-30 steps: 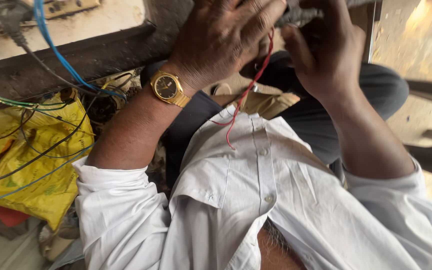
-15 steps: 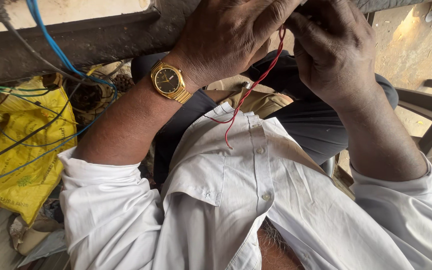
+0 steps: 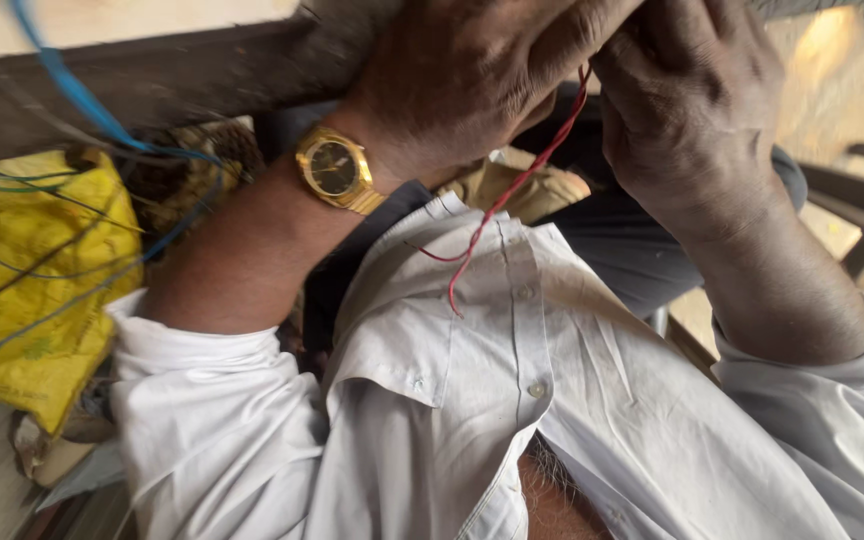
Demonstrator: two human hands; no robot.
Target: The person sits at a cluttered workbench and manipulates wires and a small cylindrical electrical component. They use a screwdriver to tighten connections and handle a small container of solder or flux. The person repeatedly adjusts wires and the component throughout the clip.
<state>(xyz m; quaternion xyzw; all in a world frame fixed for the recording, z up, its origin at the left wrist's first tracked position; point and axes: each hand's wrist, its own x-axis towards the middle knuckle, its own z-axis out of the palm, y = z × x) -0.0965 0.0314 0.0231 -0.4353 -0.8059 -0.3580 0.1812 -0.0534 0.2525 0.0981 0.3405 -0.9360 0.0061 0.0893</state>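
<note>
Between both hands, at the top edge: red wire (image 3: pixel 512 190), landmark for all else. Left hand (image 3: pixel 472 80) curled tight, fingers folded over the wire's upper end, gripping it. Right hand (image 3: pixel 692 110) just right of the wire, fingers bent inward and close to it; hold on the wire hidden, cannot tell. Below the hands, wire hanging loose down onto the white shirt (image 3: pixel 472 400), free end resting near the button placket. Left of the wire, gold wristwatch (image 3: pixel 337 170) on the left wrist. Farther left, blue cable (image 3: pixel 72 90) over a dark beam (image 3: pixel 152 80), then yellow cloth (image 3: pixel 42 280) crossed by thin wires. Behind the wire, tan object (image 3: pixel 532 190), partly hidden.
</note>
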